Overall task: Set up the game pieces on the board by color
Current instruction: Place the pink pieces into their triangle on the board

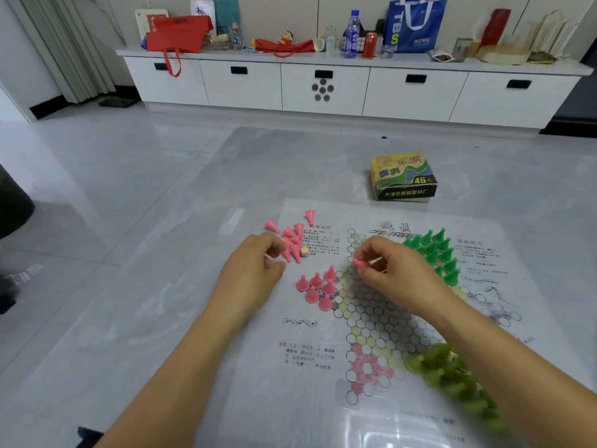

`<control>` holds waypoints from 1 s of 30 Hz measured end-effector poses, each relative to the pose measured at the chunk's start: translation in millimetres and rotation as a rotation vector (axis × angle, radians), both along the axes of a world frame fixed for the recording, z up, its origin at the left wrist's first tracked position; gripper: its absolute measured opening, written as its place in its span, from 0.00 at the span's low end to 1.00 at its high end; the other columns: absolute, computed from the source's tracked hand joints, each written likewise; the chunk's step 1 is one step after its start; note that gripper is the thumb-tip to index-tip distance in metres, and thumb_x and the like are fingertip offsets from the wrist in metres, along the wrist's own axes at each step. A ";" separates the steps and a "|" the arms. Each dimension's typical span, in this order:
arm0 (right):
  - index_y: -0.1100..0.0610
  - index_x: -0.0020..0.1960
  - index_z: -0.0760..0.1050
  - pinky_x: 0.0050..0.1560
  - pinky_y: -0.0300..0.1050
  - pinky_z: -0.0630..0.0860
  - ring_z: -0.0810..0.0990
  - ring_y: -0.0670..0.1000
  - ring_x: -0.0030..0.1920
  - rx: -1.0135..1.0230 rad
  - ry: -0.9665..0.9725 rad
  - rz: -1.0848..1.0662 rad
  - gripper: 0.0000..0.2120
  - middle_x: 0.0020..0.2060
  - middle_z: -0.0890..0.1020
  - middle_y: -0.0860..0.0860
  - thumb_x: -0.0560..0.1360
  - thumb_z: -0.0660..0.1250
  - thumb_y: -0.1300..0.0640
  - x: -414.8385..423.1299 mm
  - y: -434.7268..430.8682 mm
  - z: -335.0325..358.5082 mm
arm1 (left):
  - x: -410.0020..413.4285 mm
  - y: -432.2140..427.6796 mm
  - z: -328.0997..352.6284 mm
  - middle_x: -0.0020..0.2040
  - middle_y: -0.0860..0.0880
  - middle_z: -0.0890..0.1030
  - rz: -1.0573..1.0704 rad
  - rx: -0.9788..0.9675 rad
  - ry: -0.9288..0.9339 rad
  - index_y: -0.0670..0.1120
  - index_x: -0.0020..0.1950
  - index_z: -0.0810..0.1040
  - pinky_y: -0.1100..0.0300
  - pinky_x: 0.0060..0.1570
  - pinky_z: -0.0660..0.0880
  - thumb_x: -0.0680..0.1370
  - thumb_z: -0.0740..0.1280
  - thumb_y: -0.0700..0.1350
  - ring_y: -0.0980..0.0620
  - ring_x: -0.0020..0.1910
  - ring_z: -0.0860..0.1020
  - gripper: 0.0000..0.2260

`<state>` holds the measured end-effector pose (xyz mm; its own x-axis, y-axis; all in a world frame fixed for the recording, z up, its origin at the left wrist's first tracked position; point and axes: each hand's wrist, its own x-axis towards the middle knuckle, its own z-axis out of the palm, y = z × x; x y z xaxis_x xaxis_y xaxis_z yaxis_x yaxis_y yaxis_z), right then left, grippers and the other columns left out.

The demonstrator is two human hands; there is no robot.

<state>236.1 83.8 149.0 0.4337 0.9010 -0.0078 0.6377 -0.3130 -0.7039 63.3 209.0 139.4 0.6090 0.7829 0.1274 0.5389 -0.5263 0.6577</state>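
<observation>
**While pink pieces gather**

As the paper board [371, 318] lies on grey floor tiles [97, 189] before a white cabinet [242, 88], about six pink pieces [316, 287] stand at its 9 o'clock. The right hand [387, 273] pinches one pink piece [359, 263]; the left hand [255, 270] is curled, its hold hidden. Olive pieces [452, 373] at 5 o'clock blur.

Glossy grey tile floor [129, 176]; a long white cabinet [242, 88] (five drawers, black handles) against the wall [274, 11]; grey curtain [74, 43] at left.
</observation>
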 end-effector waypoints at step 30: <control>0.55 0.49 0.80 0.48 0.41 0.75 0.77 0.48 0.45 -0.097 -0.185 0.106 0.06 0.46 0.79 0.49 0.72 0.68 0.57 -1.8 20.6 -3.5 | 0.5 -3.2 -4.6 0.49 0.53 0.71 -0.047 0.037 0.166 0.48 0.54 0.75 0.64 0.45 0.64 0.74 0.67 0.45 0.55 0.46 0.71 0.09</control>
<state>234.3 104.4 145.5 0.3388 0.9405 -0.0257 0.7860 -0.2979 -0.5417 63.8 205.8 134.8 0.6595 0.7500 0.0502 0.6128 -0.5751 0.5419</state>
